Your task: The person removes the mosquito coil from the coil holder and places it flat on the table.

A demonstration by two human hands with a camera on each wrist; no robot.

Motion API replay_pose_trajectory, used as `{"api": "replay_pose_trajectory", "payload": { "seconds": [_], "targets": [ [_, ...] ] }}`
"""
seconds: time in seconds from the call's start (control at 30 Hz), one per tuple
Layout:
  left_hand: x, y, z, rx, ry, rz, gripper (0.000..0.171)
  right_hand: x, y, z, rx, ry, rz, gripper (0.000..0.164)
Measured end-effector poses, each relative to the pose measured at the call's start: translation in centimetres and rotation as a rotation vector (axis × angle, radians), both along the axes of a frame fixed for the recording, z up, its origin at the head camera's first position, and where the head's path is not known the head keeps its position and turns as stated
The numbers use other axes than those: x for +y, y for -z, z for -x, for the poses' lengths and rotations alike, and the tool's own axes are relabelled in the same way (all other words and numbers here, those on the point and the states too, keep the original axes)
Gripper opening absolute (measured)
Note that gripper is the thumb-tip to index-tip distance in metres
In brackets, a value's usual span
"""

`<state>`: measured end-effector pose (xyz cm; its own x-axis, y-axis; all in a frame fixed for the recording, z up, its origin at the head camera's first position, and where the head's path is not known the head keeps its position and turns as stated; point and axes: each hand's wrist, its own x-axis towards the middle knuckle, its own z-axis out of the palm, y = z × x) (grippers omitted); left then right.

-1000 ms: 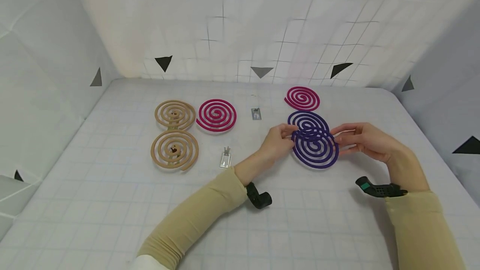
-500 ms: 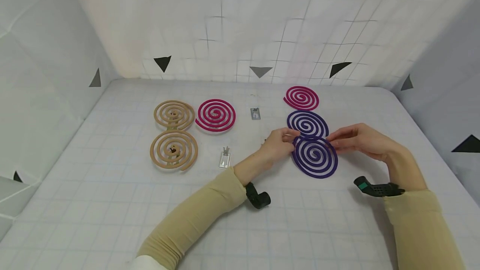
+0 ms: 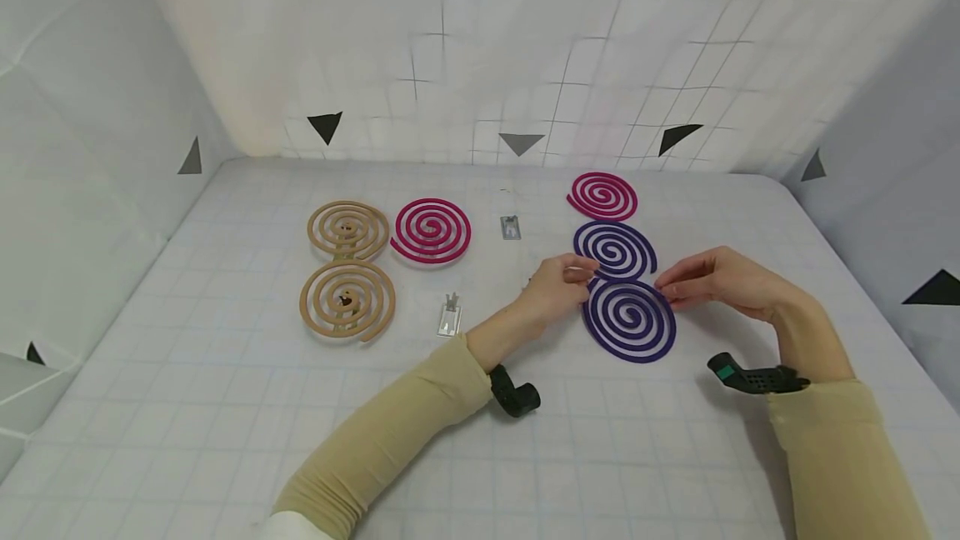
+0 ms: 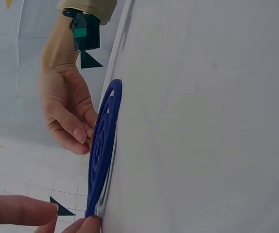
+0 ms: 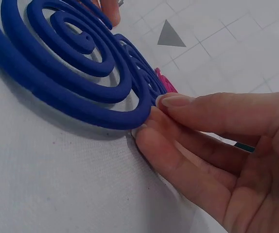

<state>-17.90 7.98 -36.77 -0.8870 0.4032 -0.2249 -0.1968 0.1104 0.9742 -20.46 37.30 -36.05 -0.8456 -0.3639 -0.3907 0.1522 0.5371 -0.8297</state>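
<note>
A dark blue mosquito coil (image 3: 632,317) lies flat or nearly so between my hands, its far rim right at a second dark blue coil (image 3: 613,248). My left hand (image 3: 557,294) pinches its left edge; in the left wrist view the index finger (image 4: 27,209) sticks out apart from the coil. My right hand (image 3: 712,280) holds the opposite edge with its fingertips. Close up in the right wrist view, the right fingertips (image 5: 151,138) meet at the rim of the near coil, and the other blue coil shows just behind.
A magenta coil (image 3: 602,196) lies behind the blue ones. Left of them are another magenta coil (image 3: 431,230) and two tan coils (image 3: 346,227), (image 3: 348,298) over metal pieces. Two small metal stands (image 3: 450,319), (image 3: 511,227) lie mid-table. White sheeting (image 3: 480,65) rises behind.
The near blue coil has moved toward me and down, from overlapping the far blue coil to lying at its near edge. Both hands have shifted only slightly, the right one inward.
</note>
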Motion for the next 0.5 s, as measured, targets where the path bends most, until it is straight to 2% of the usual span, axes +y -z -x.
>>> {"api": "replay_pose_trajectory", "payload": {
  "seconds": [0.5],
  "targets": [
    [0.03,0.00,-0.09,0.003,-0.006,0.018,0.039,-0.10,-0.23,-0.15,-0.009,0.013,0.002,0.042]
  ]
}}
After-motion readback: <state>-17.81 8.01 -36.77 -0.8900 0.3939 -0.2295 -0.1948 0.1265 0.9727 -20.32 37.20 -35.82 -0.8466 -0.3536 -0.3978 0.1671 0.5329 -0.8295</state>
